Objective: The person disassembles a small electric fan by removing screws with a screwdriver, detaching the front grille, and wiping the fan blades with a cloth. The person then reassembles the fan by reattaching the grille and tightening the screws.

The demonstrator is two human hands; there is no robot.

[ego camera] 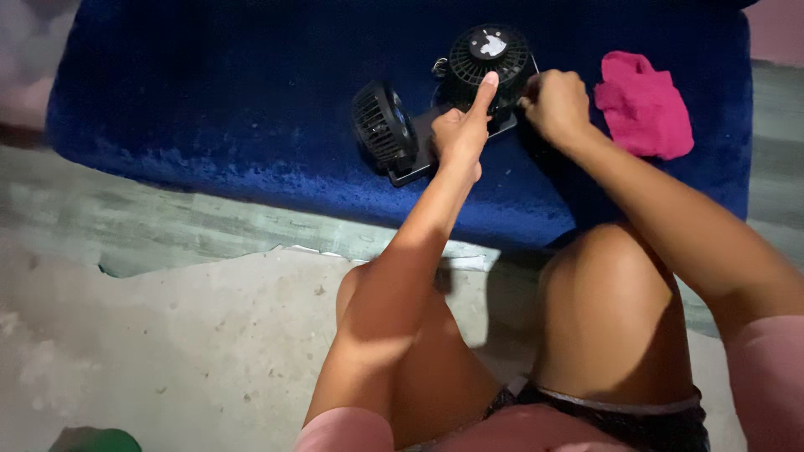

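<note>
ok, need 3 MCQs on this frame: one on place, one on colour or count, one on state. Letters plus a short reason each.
1. Where is the pink cloth?
A. on the blue cushion, to the right of the fans
B. on the concrete floor
C. draped over a knee

2. How many round fan heads does the black twin fan have?
A. one
B. two
C. four

3. What is the left hand doing?
A. lying flat on the cushion
B. gripping the cloth
C. forefinger out, tip on the rear fan's grille

Answers: 1 A, it lies on the blue cushion beside the right hand; 2 B, two grilles on one base; 3 C, one finger extended.
</note>
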